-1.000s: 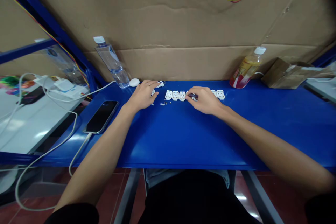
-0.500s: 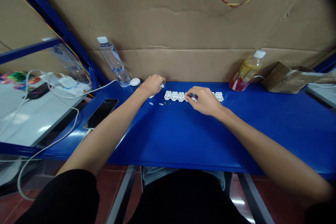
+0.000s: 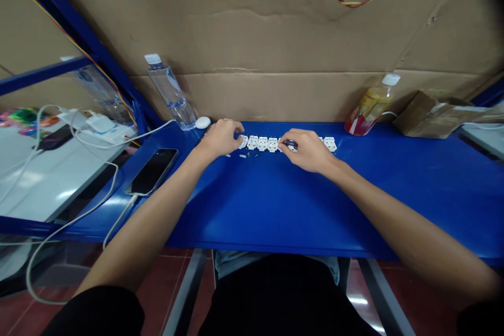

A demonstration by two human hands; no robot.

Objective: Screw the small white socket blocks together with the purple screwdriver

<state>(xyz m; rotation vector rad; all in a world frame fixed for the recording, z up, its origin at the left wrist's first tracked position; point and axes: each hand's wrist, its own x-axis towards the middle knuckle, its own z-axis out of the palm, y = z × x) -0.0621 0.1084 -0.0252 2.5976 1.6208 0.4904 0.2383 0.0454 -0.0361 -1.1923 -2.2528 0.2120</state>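
A row of small white plastic parts lies across the blue table. At its left end, my left hand has its thumb and index finger curved and apart, close beside the slightly tilted end part. Whether the thumb touches that part, I cannot tell. My right hand rests over the right half of the row, pinching a small dark purplish object whose kind is unclear. It hides several parts; the rightmost part shows beyond it. Small brass-coloured pieces and a pale strip lie before the row.
A water bottle and a round white case stand at the back left. A phone with a white cable lies left of my arm. Back right are a drink bottle and a cardboard box. A cardboard wall closes the back.
My left hand has moved slightly left and down, and the white part it held now sits at the row's left end. My right hand has stayed nearly still.
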